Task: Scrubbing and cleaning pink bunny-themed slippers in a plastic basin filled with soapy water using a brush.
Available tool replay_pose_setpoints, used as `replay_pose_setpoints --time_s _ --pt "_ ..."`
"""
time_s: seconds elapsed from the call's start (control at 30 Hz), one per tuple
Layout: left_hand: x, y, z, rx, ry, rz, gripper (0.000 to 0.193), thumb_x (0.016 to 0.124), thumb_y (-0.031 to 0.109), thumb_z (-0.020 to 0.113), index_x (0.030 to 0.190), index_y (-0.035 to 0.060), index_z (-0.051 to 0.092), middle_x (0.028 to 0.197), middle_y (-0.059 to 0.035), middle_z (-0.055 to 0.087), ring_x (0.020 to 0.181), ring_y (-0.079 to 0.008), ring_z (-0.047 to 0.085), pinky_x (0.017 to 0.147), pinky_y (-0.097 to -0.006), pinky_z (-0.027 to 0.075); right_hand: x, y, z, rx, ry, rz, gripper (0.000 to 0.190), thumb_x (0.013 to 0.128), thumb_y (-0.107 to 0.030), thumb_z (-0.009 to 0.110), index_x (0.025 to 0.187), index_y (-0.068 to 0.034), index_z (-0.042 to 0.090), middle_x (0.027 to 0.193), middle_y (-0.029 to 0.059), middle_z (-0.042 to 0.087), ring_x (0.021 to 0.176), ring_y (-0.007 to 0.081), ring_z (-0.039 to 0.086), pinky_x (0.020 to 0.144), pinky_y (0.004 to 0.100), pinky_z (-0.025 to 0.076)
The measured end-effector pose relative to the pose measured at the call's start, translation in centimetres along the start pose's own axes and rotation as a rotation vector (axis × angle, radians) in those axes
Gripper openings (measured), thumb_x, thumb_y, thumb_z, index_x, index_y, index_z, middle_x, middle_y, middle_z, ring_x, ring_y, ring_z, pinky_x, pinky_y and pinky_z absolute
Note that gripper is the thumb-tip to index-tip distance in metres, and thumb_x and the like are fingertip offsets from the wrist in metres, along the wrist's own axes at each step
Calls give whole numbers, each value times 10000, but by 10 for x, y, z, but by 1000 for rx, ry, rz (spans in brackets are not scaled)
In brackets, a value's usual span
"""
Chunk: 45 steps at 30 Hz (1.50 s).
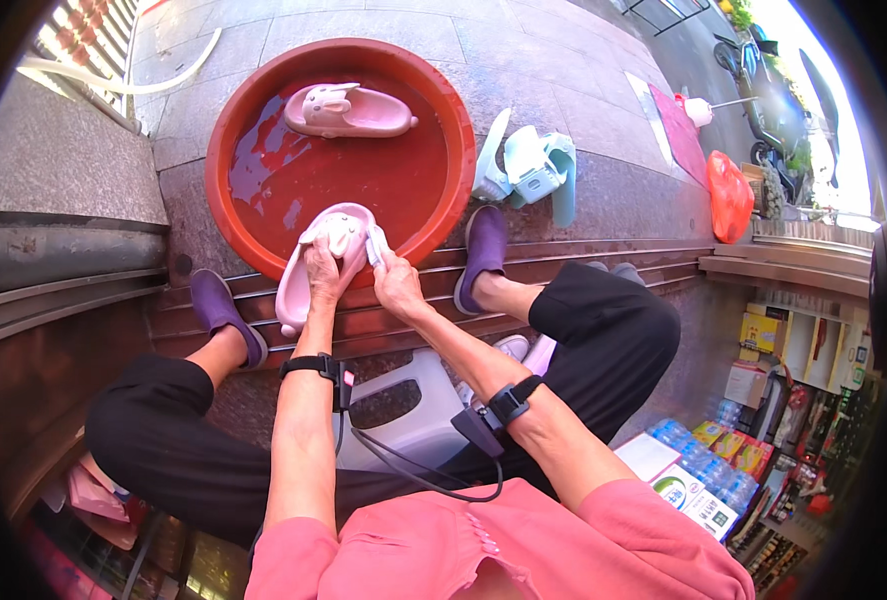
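My left hand (323,271) grips a pink rubber slipper (293,296) with an animal face, its toe over the near rim of a round red plastic basin (462,165). Held in my right hand (398,285) is a small white and grey brush (375,246), pressed to the slipper's side near the toe; its bristles are hidden. A matching pink slipper (376,116) lies in the shallow water at the basin's far side, its opening facing up.
Pale green plastic pieces (533,169) stand right of the basin. Metal door tracks (608,259) cross the floor under my feet. A grey plastic stool (406,420) is between my legs. A red plastic bag (728,199) and packs of water bottles (702,457) are at the right.
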State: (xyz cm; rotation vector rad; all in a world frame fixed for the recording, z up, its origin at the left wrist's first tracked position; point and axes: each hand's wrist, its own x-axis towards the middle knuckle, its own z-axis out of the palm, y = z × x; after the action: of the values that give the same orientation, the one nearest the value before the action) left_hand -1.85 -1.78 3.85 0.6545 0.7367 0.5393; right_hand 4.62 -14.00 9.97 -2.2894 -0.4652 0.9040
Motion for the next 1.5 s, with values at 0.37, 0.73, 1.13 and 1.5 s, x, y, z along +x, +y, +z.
replay_pose_setpoints --time_s 0.37,0.73,1.13,1.5 --pt "18 44 25 -349 172 -21 272 916 237 446 993 15 583 1022 -123 629 993 -252 590 932 -383 454 12 -71 -139 32 -200 -197 388 890 -160 455 1261 -67 524 1050 197 627 865 302 644 818 385 487" --pt "-9 166 107 -281 -228 -60 325 960 222 395 1097 -27 553 1108 -158 616 1048 -249 582 974 -387 436 -24 -120 -193 475 15 -274 477 942 -296 511 1337 -39 436 974 95 618 725 108 581 672 286 487" --pt "-72 203 148 -103 -304 -195 688 934 550 377 1277 -45 431 1253 -177 526 1152 -265 513 1033 -388 374 4 -138 -171 676 -17 -214 421 895 -189 591 1285 -68 486 766 4 527 506 44 391 395 200 298" --pt "-81 207 133 0 -588 -97 686 847 429 646 1329 11 393 1319 -129 474 1217 -225 457 1062 -370 335 4 -137 -164 659 105 -341 545 861 -258 644 1336 -69 454 932 26 600 657 61 500 484 211 411"
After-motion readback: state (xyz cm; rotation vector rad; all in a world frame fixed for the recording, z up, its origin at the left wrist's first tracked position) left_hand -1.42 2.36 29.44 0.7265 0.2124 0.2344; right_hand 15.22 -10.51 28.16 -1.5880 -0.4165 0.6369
